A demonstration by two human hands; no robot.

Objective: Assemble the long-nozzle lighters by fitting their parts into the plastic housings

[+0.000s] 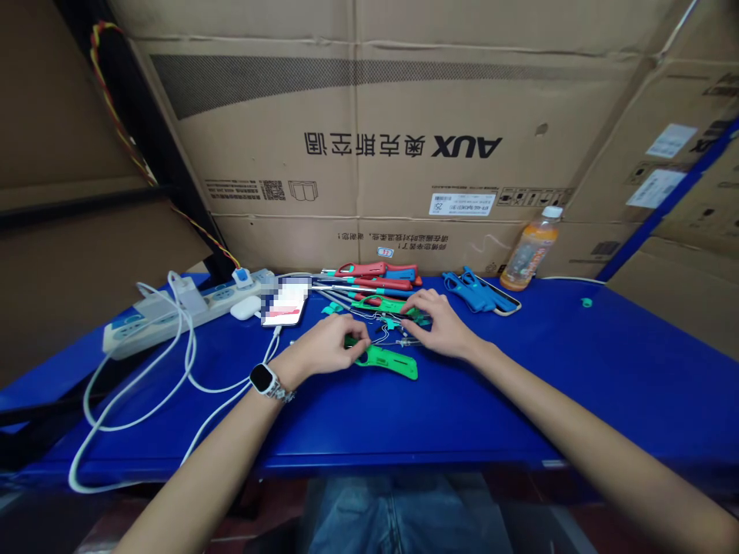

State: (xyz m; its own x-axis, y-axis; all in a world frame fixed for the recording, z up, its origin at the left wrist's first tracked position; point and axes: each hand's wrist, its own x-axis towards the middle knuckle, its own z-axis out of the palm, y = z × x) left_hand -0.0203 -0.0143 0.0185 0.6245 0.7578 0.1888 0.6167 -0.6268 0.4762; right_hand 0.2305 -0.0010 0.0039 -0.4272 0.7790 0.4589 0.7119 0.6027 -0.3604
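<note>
My left hand (pixel 333 342), with a watch on its wrist, is closed with bent fingers on the trigger end of a green utility-lighter casing half (pixel 393 360) lying on the table. My right hand (pixel 439 323) is spread, thumb and forefinger apart, over small lighter parts. Another green casing piece (pixel 381 305) lies under its fingertips. Thin wires and a small teal part (pixel 391 324) sit between the hands. A clear, narrow part (pixel 406 342) lies below my right thumb. Just behind are several red and blue long-necked lighters (pixel 369 269).
A phone (pixel 285 302) on a white cable, an earbud case (pixel 246 308) and a power strip (pixel 190 308) are at the left. Blue casing pieces (pixel 474 290) and an orange drink bottle (pixel 530 250) stand to the right. A cardboard wall (pixel 392 92) closes the back.
</note>
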